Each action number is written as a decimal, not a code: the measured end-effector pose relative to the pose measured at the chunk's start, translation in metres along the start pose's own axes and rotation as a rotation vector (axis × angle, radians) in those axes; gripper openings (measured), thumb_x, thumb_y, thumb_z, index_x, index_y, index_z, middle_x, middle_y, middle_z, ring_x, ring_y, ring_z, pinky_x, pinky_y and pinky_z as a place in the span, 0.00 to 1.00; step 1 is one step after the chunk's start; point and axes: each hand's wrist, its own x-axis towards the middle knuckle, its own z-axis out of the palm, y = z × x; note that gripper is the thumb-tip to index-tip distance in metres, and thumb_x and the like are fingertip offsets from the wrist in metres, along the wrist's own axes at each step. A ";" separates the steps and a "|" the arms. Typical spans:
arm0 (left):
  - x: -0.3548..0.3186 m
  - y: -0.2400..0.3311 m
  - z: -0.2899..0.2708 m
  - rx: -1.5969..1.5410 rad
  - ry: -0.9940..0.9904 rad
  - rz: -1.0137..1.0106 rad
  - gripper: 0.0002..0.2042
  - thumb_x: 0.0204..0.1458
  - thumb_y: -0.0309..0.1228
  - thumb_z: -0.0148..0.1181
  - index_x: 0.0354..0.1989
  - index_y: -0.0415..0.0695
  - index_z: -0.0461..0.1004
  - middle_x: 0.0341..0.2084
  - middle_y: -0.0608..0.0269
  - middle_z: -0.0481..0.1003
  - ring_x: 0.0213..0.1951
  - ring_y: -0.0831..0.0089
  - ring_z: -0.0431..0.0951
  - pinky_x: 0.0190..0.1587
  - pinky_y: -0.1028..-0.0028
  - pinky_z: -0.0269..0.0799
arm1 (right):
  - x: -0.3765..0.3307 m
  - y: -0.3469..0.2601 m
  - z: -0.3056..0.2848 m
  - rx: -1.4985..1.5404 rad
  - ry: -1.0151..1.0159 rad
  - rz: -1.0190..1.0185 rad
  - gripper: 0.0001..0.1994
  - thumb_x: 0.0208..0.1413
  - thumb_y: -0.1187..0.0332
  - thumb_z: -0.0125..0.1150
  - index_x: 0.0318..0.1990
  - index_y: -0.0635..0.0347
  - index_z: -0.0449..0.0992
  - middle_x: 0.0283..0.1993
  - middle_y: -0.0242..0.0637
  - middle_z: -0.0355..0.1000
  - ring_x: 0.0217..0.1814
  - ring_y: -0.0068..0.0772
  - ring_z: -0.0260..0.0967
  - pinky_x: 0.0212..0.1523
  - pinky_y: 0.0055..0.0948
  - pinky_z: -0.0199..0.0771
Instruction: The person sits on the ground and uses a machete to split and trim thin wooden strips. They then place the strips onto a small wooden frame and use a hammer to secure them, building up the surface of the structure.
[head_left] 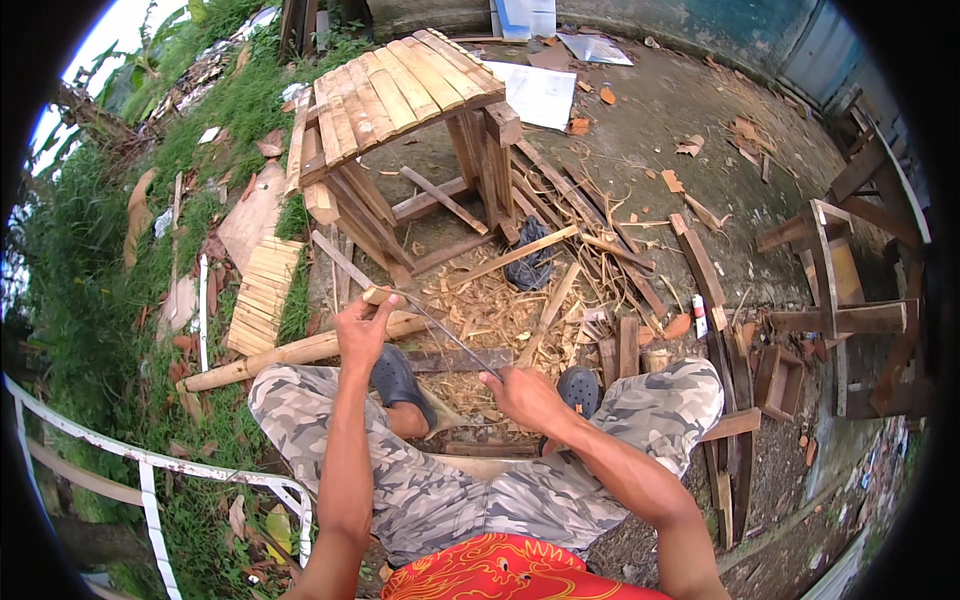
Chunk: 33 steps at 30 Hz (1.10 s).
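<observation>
My left hand (pixel 364 325) is closed, pinching a small tan block (pixel 377 295) between thumb and fingers. My right hand (pixel 528 398) is closed round the near end of a long, thin, dark blade-like strip (pixel 447 332). From there the strip slants up and left to the block. In line with it, a flat greyish length (pixel 340 259) shows past the left hand; whether both are one piece I cannot tell. The hands are apart, over wood shavings (pixel 490 307) between my feet. The right fist hides the end it grips.
A slatted wooden stool (pixel 400 90) stands ahead. A round pole (pixel 300 350) and a slatted panel (pixel 265 295) lie left. Loose sticks (pixel 600 250) and a black plastic bag (pixel 530 262) lie right of centre. Wooden frames (pixel 840 270) stand far right; a white metal rail (pixel 150 460) is near left.
</observation>
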 end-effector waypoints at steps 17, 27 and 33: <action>-0.009 -0.011 0.015 -0.003 -0.061 -0.031 0.11 0.58 0.27 0.67 0.43 0.31 0.80 0.30 0.64 0.81 0.33 0.84 0.76 0.36 0.79 0.71 | 0.002 0.015 0.014 0.828 -0.402 0.430 0.31 0.69 0.49 0.47 0.31 0.76 0.77 0.21 0.67 0.70 0.26 0.70 0.72 0.33 0.58 0.72; -0.007 -0.016 0.018 0.110 -0.087 0.069 0.13 0.57 0.29 0.68 0.43 0.31 0.77 0.30 0.56 0.83 0.32 0.80 0.80 0.34 0.75 0.74 | -0.004 0.010 0.020 0.224 -0.121 0.137 0.32 0.70 0.46 0.44 0.32 0.72 0.78 0.17 0.53 0.69 0.22 0.55 0.73 0.28 0.49 0.73; -0.006 -0.025 0.026 -0.063 -0.062 0.050 0.13 0.58 0.28 0.66 0.46 0.31 0.75 0.34 0.57 0.83 0.35 0.79 0.81 0.38 0.76 0.76 | 0.001 0.010 -0.003 1.161 -0.568 0.525 0.32 0.71 0.41 0.38 0.46 0.66 0.77 0.19 0.26 0.59 0.16 0.20 0.58 0.17 0.28 0.63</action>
